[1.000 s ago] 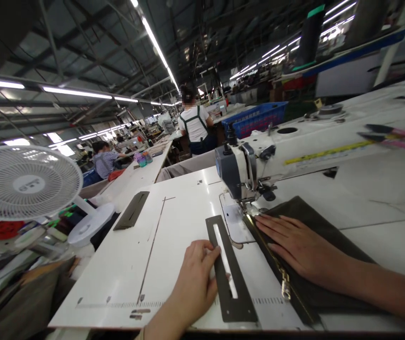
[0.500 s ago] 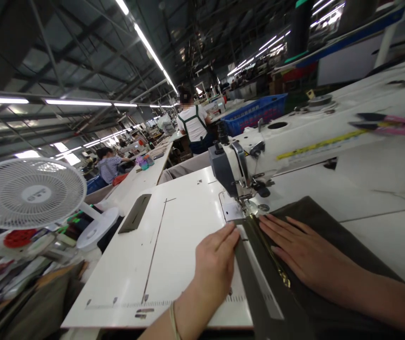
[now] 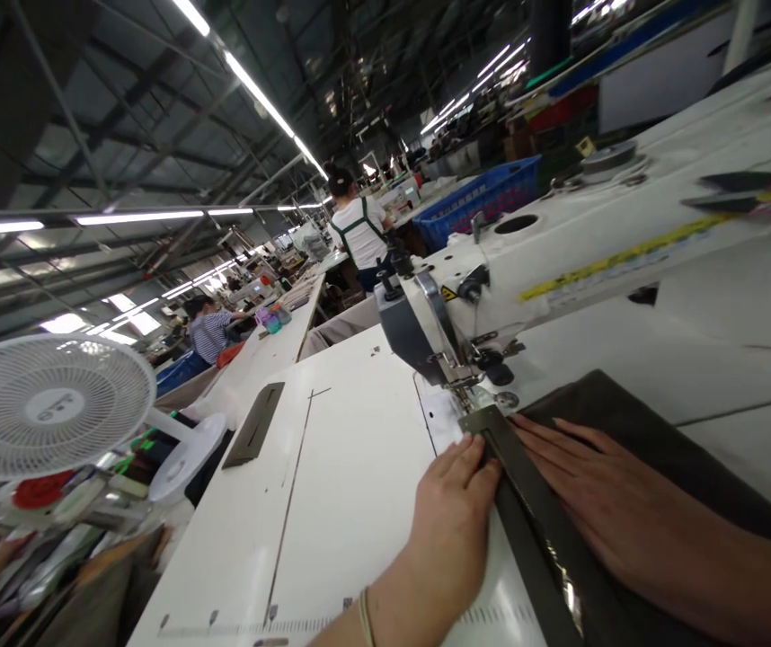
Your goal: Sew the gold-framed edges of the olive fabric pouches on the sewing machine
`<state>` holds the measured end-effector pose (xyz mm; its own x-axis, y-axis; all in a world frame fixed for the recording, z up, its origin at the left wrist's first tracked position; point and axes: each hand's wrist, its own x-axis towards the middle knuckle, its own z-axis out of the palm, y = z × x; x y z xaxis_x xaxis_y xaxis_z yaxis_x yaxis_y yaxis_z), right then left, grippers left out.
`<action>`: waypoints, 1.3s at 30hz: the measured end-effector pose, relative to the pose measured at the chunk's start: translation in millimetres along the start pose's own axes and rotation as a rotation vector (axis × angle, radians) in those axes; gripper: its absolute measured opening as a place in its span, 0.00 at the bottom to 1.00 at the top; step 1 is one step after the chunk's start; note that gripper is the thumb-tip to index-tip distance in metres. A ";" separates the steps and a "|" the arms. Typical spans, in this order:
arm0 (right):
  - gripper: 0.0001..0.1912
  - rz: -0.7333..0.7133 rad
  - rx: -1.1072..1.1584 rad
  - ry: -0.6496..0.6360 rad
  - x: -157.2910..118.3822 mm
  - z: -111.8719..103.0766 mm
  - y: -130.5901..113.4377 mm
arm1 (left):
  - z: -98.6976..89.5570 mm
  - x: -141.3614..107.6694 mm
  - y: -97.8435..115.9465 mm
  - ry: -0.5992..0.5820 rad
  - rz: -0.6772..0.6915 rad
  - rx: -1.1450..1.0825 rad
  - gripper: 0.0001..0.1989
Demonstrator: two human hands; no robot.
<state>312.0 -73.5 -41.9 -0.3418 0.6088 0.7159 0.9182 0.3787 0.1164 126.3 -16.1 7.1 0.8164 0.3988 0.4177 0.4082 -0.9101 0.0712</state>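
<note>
At the sewing table (image 3: 305, 503) on this big factory line, the main change is the slotted strip (image 3: 534, 503): a sec ago it was flat on the white top, now it's on the olive cloth (image 3: 661, 431), running diagonally from right by the presser foot (image 3: 470, 386) down toward the bottom of the view. So the cloth's long edge is mostly covered, w/ just a shiny glint showing near the bottom, prob zip tape but too blurry to say. Left hand (image 3: 456, 530) is against the strip's near side, fingers together and bent over its edge. Thumb's hidden, so can't tell if it's pinching or just pressing. Right hand (image 3: 601, 503) is spread flat on the cloth, fingertips up against the strip. Machine head (image 3: 419, 332) is just above, pink snips (image 3: 756, 193) up on the bed, white fan (image 3: 41, 404) off left, and a co-worker (image 3: 358, 229) sits further down the line near a blue crate (image 3: 480, 202)
</note>
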 end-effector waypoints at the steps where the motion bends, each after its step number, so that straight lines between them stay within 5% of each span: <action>1: 0.27 0.014 -0.002 0.000 0.9 0.8 -1.1 | -1.3 1.7 0.3 -0.008 -0.004 0.005 0.13; 11: 0.21 0.264 0.104 0.047 10.8 3.7 -14.7 | 2.3 7.3 -11.6 -0.008 0.125 0.121 0.15; 24: 0.24 0.307 0.084 0.111 16.1 1.2 -11.6 | -0.2 -2.4 -30.2 -0.116 0.194 0.178 0.25; 39: 0.25 0.292 0.136 0.037 15.7 -2.7 -11.0 | 0.8 4.4 -20.9 -0.052 0.198 0.232 0.23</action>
<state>297.0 -70.0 -30.1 -0.0577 0.6809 0.7301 0.9404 0.2826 -0.1893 121.7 4.7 6.8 0.9068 0.2266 0.3554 0.3162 -0.9232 -0.2183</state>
